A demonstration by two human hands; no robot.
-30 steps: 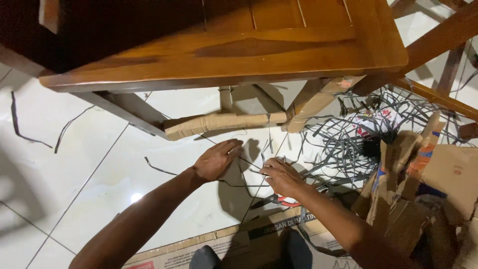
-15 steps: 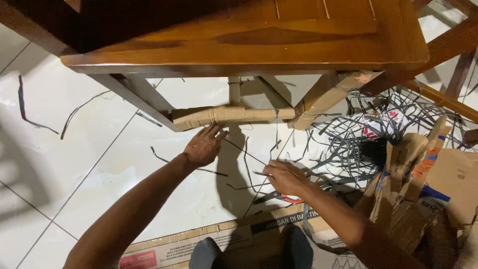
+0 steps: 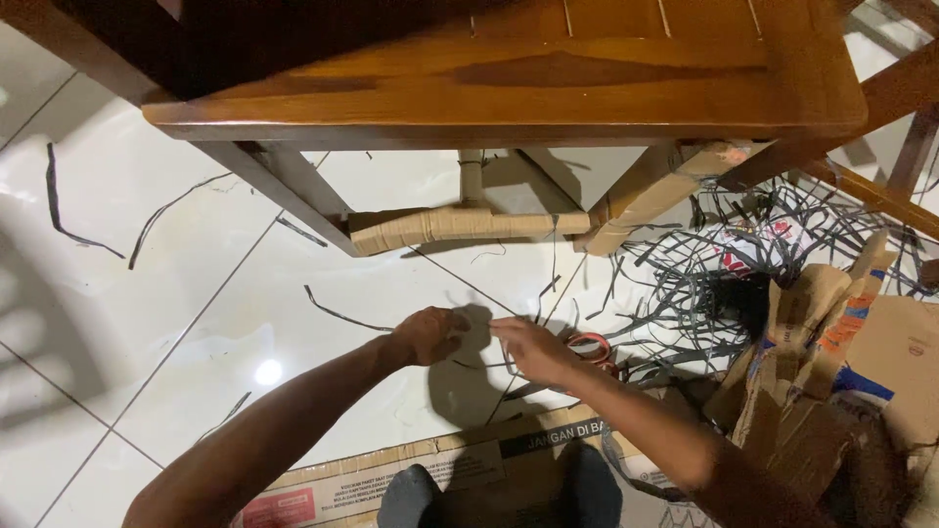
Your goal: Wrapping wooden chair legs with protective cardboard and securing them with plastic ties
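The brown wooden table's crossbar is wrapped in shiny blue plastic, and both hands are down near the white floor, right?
Not quite. In the head view the brown wooden table's crossbar is wrapped in tan cardboard, not blue plastic. Both the left hand and right hand are near the white tiled floor.

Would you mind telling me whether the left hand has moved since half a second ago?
Yes. The left hand has drawn back from the cardboard-wrapped rung toward the right hand.
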